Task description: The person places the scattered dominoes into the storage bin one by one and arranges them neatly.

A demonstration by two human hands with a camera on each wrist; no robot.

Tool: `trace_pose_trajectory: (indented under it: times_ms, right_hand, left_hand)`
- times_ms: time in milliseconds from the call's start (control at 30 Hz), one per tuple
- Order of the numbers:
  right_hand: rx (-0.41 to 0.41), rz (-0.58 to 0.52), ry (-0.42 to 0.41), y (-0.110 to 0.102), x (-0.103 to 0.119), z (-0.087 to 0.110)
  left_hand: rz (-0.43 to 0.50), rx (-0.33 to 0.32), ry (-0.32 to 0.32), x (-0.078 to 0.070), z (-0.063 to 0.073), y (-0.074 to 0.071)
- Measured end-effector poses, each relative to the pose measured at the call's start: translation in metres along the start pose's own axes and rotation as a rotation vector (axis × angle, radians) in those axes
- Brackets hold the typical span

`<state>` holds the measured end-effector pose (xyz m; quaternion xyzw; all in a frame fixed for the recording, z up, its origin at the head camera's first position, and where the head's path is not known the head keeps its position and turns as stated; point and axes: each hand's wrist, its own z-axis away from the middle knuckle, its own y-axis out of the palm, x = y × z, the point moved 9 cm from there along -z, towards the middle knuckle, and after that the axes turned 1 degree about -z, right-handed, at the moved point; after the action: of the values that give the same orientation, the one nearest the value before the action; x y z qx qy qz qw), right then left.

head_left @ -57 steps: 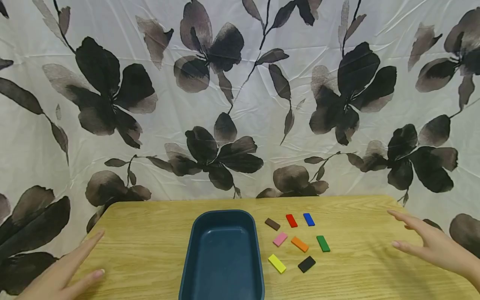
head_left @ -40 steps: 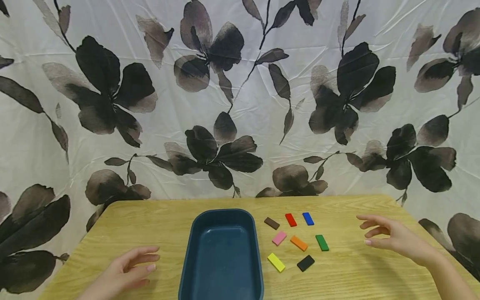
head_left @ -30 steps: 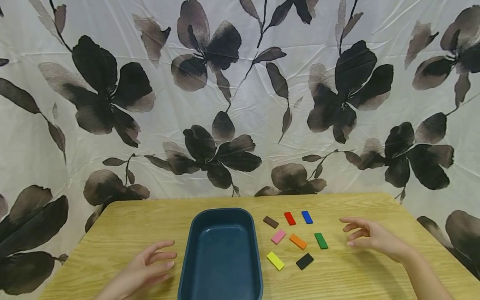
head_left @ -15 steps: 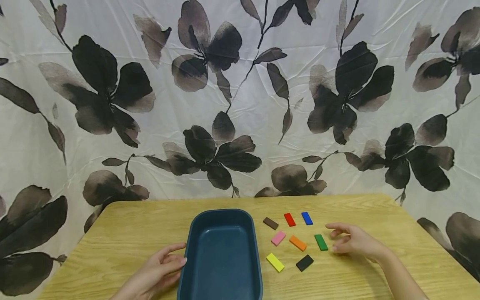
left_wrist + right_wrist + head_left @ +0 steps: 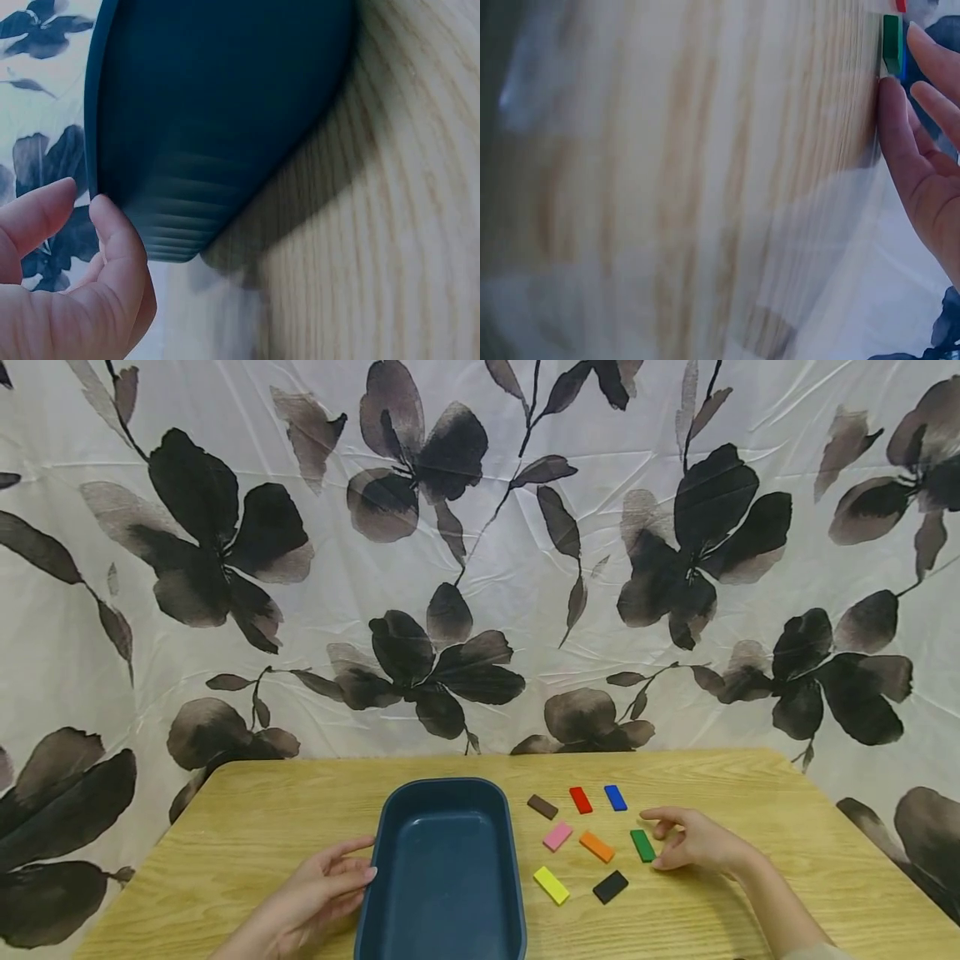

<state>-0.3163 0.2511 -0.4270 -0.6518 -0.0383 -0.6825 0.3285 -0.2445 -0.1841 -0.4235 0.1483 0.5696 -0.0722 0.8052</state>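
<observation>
A deep blue tray with rounded corners stands on the wooden table. My left hand is at its left side, fingertips and thumb at the rim, fingers loosely bent; the left wrist view shows a fingertip against the rim's outer edge. To the tray's right lies a small flat green block. Just right of it is my right hand, thumb low by the block's near end and index finger beyond its far end. In the right wrist view the green block rests on the table, not gripped.
Other flat blocks lie between tray and right hand: brown, red, blue, pink, orange, yellow and black. A floral cloth hangs behind the table.
Both hands have come inward from the table's sides. The left has reached the tray's left rim, the right has come to the green block. Tray and blocks stay where they were.
</observation>
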Motion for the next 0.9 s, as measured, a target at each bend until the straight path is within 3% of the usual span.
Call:
trace_pose_trajectory:
  times_ms: [267, 467, 900]
  right_hand:
    - [-0.008, 0.042, 0.024, 0.001, 0.000, -0.003]
    - [-0.005, 0.076, 0.031, 0.003, 0.005, -0.007]
    - [0.020, 0.091, 0.006, 0.009, 0.010, -0.010]
  left_hand:
    - [-0.030, 0.019, 0.026, -0.005, -0.005, 0.002]
    - [0.000, 0.027, 0.044, -0.006, -0.005, 0.002]
    - [0.153, 0.101, 0.007, -0.003, -0.007, 0.008]
